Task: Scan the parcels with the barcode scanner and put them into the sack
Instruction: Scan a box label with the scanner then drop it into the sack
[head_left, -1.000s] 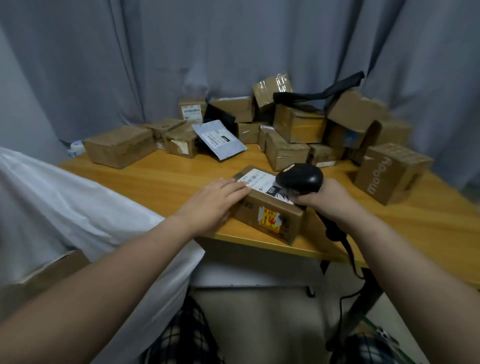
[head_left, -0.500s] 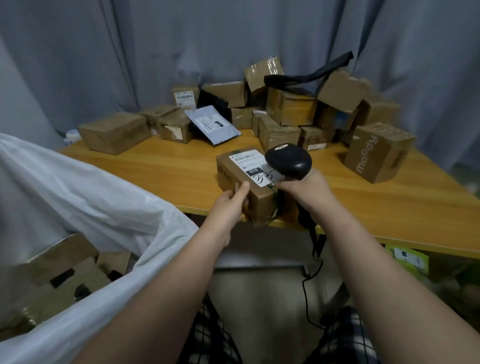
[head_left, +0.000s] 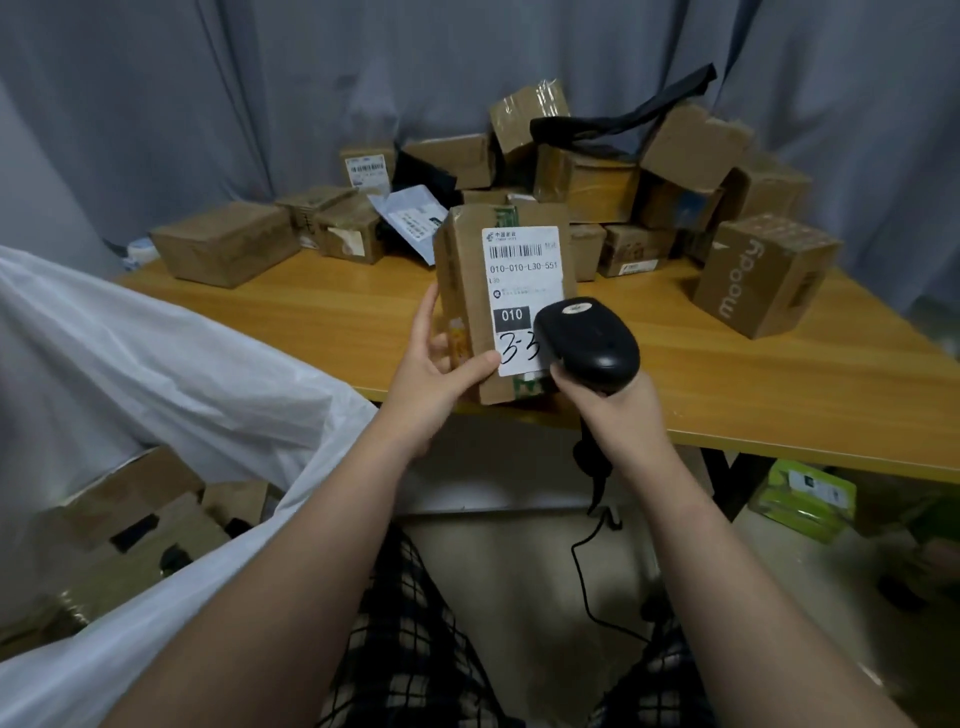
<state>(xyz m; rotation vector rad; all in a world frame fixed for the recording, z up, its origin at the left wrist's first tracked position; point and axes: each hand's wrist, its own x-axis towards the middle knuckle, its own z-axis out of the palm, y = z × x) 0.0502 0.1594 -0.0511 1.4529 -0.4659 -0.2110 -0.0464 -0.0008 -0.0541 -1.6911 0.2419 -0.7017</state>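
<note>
My left hand (head_left: 434, 379) grips a brown cardboard parcel (head_left: 467, 275) by its lower left corner and holds it upright above the table's front edge, its white barcode label facing me. My right hand (head_left: 605, 410) grips a black barcode scanner (head_left: 589, 343), whose head lies against the label's lower right corner. The scanner's cable hangs down below the table. A white sack (head_left: 171, 374) gapes open at my left, with several cardboard parcels (head_left: 140, 519) inside it.
A heap of cardboard parcels (head_left: 587, 182) fills the back of the wooden table (head_left: 753, 374), with a "moody" box (head_left: 763, 275) at right and a large box (head_left: 226, 241) at left. Grey curtains hang behind. A green package (head_left: 805, 499) sits under the table.
My left hand lifted the parcel off the table and tilted it upright so the label faces me. The scanner stayed against the label.
</note>
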